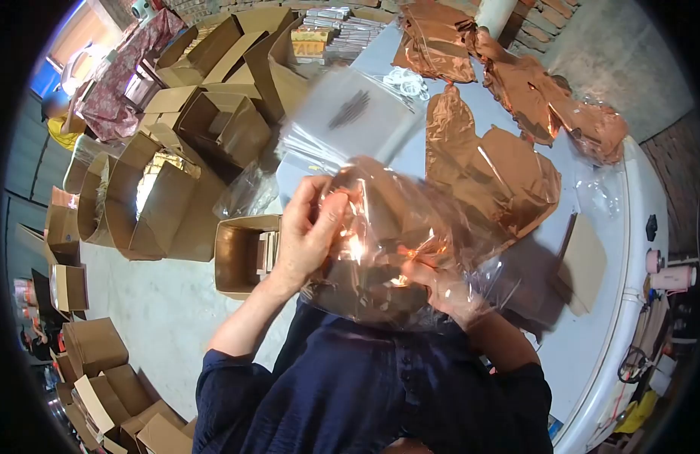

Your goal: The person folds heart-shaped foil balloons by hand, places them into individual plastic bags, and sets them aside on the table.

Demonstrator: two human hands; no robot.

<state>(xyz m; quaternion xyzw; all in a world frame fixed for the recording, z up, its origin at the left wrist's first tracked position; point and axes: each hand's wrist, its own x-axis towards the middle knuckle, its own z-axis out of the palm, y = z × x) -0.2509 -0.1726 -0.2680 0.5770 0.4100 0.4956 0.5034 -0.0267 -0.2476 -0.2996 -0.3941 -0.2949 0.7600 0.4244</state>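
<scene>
In front of my chest is a clear plastic bag with shiny copper-coloured foil showing through it. My left hand is closed on the bag's upper left side, thumb on the near face and fingers behind. Lower on the right, my right hand is closed at the foil, partly covered by the clear film and slightly blurred. On the table just beyond are large flat copper foil pieces and a stack of clear plastic sleeves.
More crumpled foil lies along the table's far side, near white rings. A tan board leans at right. Open cartons crowd the left, one small box beside the table. A person in yellow is far left.
</scene>
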